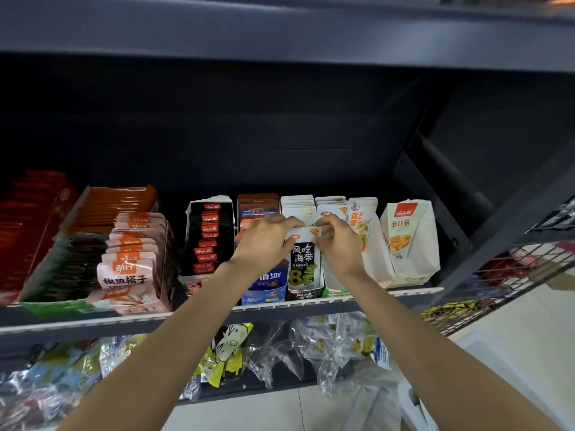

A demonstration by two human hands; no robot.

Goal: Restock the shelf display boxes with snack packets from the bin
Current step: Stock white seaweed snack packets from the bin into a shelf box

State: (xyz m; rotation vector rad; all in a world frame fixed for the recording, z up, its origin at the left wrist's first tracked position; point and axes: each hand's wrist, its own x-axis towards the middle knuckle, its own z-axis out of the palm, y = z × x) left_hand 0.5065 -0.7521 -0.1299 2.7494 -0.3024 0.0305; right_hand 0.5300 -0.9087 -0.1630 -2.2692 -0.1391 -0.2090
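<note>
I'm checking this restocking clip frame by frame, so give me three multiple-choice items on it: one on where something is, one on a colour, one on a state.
1. Where do the hands meet?
A. At the black-and-white seaweed packet in the middle of the shelf
B. At the pink packets on the left
C. At the lower shelf

2. What colour is the display box just left of the seaweed packet?
A. Blue
B. Yellow
C. Purple

3. How are the hands engaged?
A. Both pinch the packet's top edge
B. Only one touches it
C. Both hang idle

Answers:
1 A: the left hand and right hand converge on the seaweed packet, which stands upright at the front of its display box.
2 A: the blue box sits beside it.
3 A: fingers of both hands curl on the packet's upper corners.
</note>
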